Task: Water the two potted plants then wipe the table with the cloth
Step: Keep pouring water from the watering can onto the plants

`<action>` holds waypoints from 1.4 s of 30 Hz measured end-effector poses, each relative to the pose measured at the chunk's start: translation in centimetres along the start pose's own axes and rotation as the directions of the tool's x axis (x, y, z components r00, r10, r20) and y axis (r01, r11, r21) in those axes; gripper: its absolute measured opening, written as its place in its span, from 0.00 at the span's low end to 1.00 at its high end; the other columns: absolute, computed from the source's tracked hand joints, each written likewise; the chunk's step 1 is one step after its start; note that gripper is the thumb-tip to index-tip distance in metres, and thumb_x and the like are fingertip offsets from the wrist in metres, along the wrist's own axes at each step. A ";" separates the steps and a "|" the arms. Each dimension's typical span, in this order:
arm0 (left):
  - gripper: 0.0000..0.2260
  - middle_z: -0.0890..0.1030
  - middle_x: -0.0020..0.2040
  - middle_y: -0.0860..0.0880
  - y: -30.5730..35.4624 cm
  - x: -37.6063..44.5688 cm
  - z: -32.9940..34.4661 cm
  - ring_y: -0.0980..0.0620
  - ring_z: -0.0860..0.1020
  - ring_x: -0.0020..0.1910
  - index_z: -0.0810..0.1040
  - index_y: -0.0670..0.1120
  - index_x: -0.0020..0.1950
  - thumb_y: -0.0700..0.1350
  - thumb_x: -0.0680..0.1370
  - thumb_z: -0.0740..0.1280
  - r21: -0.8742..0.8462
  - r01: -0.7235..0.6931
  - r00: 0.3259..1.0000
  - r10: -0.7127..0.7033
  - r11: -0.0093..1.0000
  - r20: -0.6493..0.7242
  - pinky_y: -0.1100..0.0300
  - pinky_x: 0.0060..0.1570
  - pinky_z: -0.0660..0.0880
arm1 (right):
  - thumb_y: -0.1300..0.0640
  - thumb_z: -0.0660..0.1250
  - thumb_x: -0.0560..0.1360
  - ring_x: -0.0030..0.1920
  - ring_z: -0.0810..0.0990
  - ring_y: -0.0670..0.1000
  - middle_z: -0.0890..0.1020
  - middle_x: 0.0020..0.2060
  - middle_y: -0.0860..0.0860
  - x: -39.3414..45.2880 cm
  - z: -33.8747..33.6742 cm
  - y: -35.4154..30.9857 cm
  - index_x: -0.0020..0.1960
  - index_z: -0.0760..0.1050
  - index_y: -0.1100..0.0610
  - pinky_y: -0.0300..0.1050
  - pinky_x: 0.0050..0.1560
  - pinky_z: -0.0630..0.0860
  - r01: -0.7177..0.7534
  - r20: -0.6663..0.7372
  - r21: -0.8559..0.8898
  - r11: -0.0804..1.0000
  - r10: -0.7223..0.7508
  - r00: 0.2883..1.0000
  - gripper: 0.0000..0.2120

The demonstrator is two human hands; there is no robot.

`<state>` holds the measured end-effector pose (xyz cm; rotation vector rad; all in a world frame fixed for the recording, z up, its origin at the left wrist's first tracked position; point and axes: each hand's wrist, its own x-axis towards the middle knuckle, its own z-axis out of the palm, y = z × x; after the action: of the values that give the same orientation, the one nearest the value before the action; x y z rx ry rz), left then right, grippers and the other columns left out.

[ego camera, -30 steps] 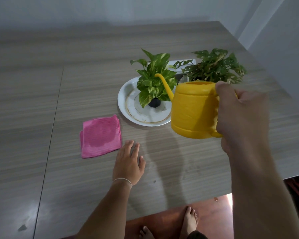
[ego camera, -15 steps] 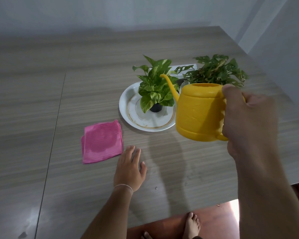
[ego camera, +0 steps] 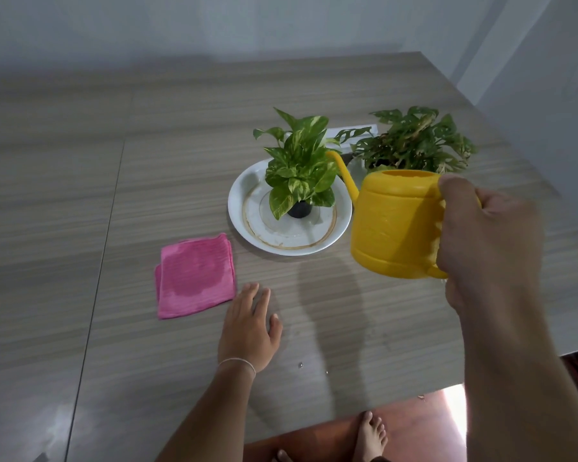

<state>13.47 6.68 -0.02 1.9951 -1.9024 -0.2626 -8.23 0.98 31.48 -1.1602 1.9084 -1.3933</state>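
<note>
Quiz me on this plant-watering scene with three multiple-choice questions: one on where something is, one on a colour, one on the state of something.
1. Where does the pothos plant stand?
A. on a white plate
B. on the pink cloth
C. on the floor

2. What colour is the watering can?
A. green
B. yellow
C. blue

3. What is the left hand doing?
A. gripping the cloth
B. holding a pot
C. resting flat on the table

Answers:
1 A: its small dark pot sits in the white plate.
2 B: the right hand holds a plainly yellow can by its handle.
3 C: it lies open on the table, beside the pink cloth.
</note>
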 end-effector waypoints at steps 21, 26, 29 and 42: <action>0.24 0.73 0.72 0.40 -0.2 0.0 0.3 0.40 0.71 0.73 0.77 0.42 0.70 0.53 0.78 0.59 0.009 -0.010 1.000 0.011 1.000 -0.016 0.44 0.72 0.70 | 0.45 0.66 0.77 0.30 0.60 0.53 0.59 0.25 0.50 0.3 -0.2 0.1 0.31 0.63 0.56 0.51 0.33 0.60 -0.002 0.007 0.019 1.000 0.002 1.000 0.23; 0.24 0.73 0.72 0.40 -0.2 0.0 0.4 0.39 0.71 0.73 0.77 0.42 0.70 0.52 0.78 0.60 0.004 -0.017 1.000 0.017 1.000 -0.021 0.43 0.71 0.70 | 0.47 0.67 0.78 0.29 0.62 0.51 0.62 0.28 0.54 0.3 0.4 0.4 0.36 0.65 0.69 0.48 0.33 0.59 0.035 0.029 0.013 0.999 -0.035 0.999 0.27; 0.24 0.73 0.72 0.39 -0.3 0.0 0.4 0.39 0.71 0.73 0.77 0.42 0.70 0.52 0.78 0.60 -0.001 -0.021 1.000 0.020 1.000 -0.022 0.43 0.71 0.71 | 0.48 0.67 0.79 0.29 0.62 0.50 0.63 0.29 0.56 0.1 0.2 1.1 0.39 0.66 0.73 0.47 0.33 0.59 0.030 0.043 -0.001 1.000 -0.030 0.999 0.27; 0.25 0.73 0.73 0.39 -0.2 0.0 0.3 0.39 0.70 0.74 0.76 0.42 0.71 0.53 0.79 0.59 0.003 -0.015 1.000 0.015 1.000 -0.001 0.44 0.73 0.69 | 0.52 0.67 0.76 0.29 0.60 0.54 0.61 0.26 0.55 0.2 0.0 3.1 0.30 0.61 0.65 0.50 0.32 0.60 -0.039 -0.020 0.134 0.990 0.042 0.999 0.25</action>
<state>13.53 6.66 -0.36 1.9815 -1.9171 -0.2552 -9.39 1.20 28.59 -1.0408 1.8129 -1.4938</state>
